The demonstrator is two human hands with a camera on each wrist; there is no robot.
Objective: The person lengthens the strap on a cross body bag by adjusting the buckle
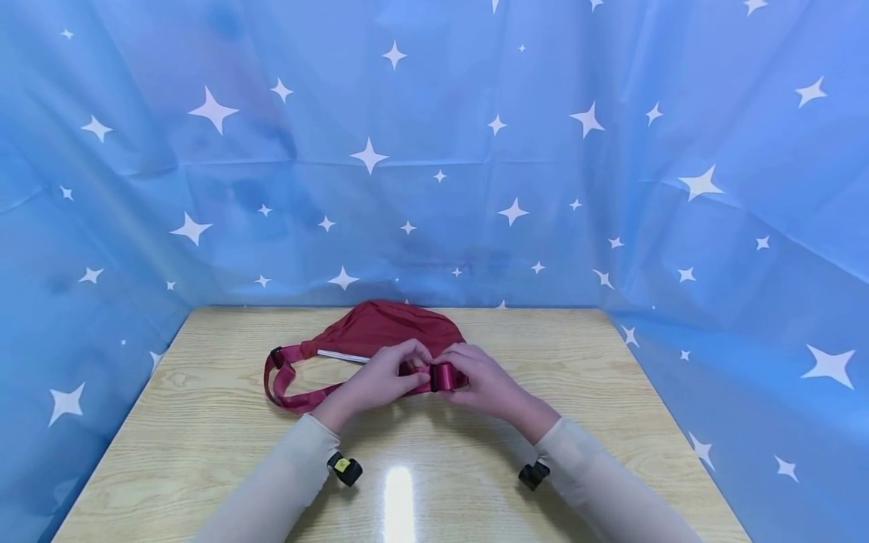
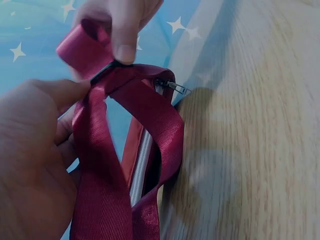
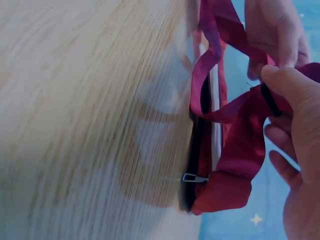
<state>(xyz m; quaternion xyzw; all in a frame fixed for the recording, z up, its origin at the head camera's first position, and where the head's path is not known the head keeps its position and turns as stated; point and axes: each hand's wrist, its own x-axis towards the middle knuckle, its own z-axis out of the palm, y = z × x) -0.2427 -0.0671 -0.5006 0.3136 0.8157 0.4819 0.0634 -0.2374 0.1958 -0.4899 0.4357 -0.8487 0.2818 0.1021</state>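
A dark red waist bag (image 1: pixel 400 326) lies toward the back of the table, with a white zip along its front. Its red strap (image 1: pixel 308 400) loops out to the left and back under the hands. My left hand (image 1: pixel 383 377) pinches the strap beside a black slider buckle (image 1: pixel 433 378). On the other side, my right hand (image 1: pixel 485 381) grips the strap at the buckle, where the webbing forms a short loop (image 2: pixel 85 50). The left wrist view shows a metal zip pull (image 2: pixel 179 88) near the bag's end. Some of the fingertips are hidden behind the strap.
The wood-grain table (image 1: pixel 224 467) has a second black buckle (image 1: pixel 276 357) on the strap's left end lying over it. A blue star-printed curtain (image 1: pixel 434 151) rises behind the table and along both sides. Small black wrist cameras (image 1: pixel 346 469) hang under both sleeves.
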